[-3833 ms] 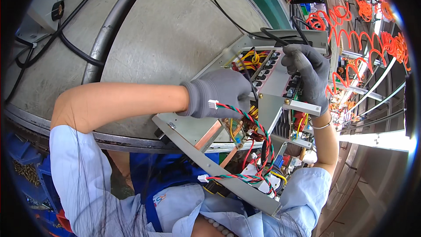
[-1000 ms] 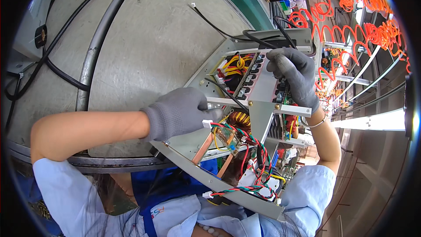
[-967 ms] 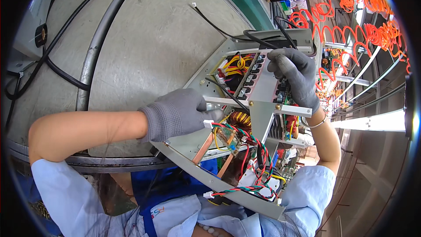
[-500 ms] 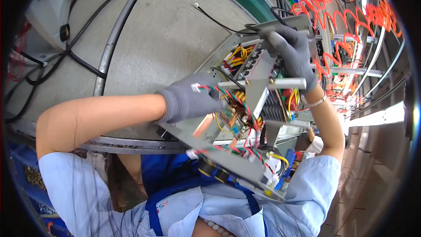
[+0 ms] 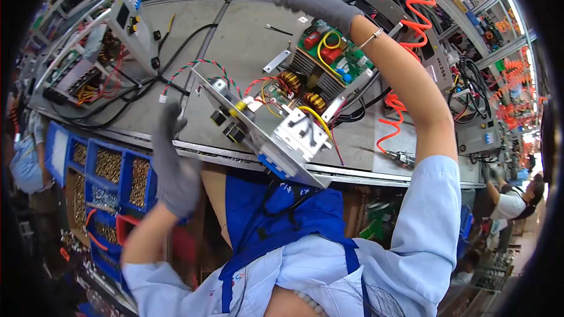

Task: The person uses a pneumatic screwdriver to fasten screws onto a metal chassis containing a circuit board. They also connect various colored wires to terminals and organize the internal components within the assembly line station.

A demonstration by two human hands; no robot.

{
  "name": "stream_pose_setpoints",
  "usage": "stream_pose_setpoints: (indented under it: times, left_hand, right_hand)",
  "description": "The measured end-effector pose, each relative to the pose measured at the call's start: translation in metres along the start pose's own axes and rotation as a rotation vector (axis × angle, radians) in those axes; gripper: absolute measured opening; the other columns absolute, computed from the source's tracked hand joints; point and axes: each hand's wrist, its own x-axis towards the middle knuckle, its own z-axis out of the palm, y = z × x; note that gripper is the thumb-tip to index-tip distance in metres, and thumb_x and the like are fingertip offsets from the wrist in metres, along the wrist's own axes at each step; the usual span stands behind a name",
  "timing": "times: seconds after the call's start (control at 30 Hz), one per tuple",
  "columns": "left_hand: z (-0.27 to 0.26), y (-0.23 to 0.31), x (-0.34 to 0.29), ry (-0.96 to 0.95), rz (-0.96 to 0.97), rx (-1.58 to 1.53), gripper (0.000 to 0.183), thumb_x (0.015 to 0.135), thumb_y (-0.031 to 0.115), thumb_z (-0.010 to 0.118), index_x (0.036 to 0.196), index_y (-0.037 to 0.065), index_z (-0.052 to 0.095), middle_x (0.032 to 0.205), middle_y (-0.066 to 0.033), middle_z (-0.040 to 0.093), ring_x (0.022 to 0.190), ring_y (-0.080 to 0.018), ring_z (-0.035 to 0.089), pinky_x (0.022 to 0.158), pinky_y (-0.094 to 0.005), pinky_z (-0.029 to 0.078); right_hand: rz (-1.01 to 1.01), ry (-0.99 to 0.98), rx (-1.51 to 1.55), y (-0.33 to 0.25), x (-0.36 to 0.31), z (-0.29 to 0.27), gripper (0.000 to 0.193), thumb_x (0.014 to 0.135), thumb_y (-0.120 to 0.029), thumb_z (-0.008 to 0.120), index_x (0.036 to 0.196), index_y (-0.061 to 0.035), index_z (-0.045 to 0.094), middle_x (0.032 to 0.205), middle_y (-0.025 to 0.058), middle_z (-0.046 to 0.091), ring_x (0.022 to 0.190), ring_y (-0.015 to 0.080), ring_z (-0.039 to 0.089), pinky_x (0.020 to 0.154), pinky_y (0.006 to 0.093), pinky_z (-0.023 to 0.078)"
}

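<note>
An open electrical unit stands on the bench in front of me. Its grey front panel (image 5: 267,148) carries black knobs and leans toward me, overhanging the bench edge. Inside are a green circuit board (image 5: 354,57), black heat-sink fins (image 5: 317,69) and copper coils (image 5: 314,103). A twisted red-green cable (image 5: 202,62) hangs out leftward, ending in a white connector (image 5: 163,98). My left hand (image 5: 174,170), grey-gloved and blurred, is left of the panel, thumb apart and nothing visible in it. My gloved right hand (image 5: 311,1) hovers beyond the circuit board, fingers extended and slightly bent, holding nothing visible.
Blue bins (image 5: 120,191) of small metal parts stand at lower left. Another open unit (image 5: 126,20) is at left, with black cables on the bench. A red coiled hose (image 5: 420,23) hangs at right above a hand tool (image 5: 401,158). Other people (image 5: 508,202) are farther off.
My left hand has come out of the unit and moved left toward the bins. My right hand has left the far plate. The view has swung, and the unit now appears turned.
</note>
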Motion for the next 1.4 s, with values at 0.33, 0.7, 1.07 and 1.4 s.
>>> stream_pose_setpoints:
  times: [0.33,0.7,1.07,1.4]
  left_hand:
    - [0.153,-0.080,-0.114,0.122,-0.068,0.439,0.075,0.063,0.023,0.082,0.127,0.001,0.048,0.116,-0.0172,0.061,0.107,-0.0309,0.060,0.093,-0.0401,0.046]
    - [0.059,-0.141,0.019,-0.131,-0.288,0.218,0.040,0.071,0.015,0.077,0.103,-0.001,0.060,0.091,-0.0092,0.066,0.082,-0.0193,0.064,0.073,-0.0333,0.052]
    - [0.088,-0.104,-0.095,0.306,-0.184,0.352,0.079,0.079,0.014,0.073,0.143,-0.004,0.030,0.140,-0.0224,0.043,0.129,-0.0320,0.045,0.105,-0.0405,0.039]
    - [0.091,-0.128,0.005,0.112,-0.471,0.345,0.041,0.070,0.017,0.074,0.103,-0.001,0.058,0.089,-0.0151,0.067,0.079,-0.0279,0.066,0.074,-0.0388,0.053]
  right_hand:
    - [-0.397,0.528,0.397,-0.074,-0.227,0.020,0.018,0.080,-0.007,0.062,0.095,0.0003,0.068,0.084,0.0077,0.067,0.069,0.0158,0.061,0.065,0.0293,0.049]
    - [0.206,0.362,1.535,0.039,-0.162,0.249,0.031,0.088,-0.014,0.057,0.116,-0.0028,0.062,0.100,0.0158,0.069,0.094,0.0241,0.067,0.081,0.0331,0.051]
    - [-0.268,0.645,0.452,0.041,-0.091,0.281,0.008,0.084,-0.007,0.060,0.086,-0.0002,0.063,0.079,0.0180,0.064,0.073,0.0338,0.062,0.064,0.0416,0.047]
    - [-0.080,0.609,-0.015,0.072,-0.068,0.316,0.019,0.082,-0.010,0.054,0.096,-0.0067,0.067,0.090,0.0165,0.067,0.083,0.0341,0.064,0.071,0.0446,0.050]
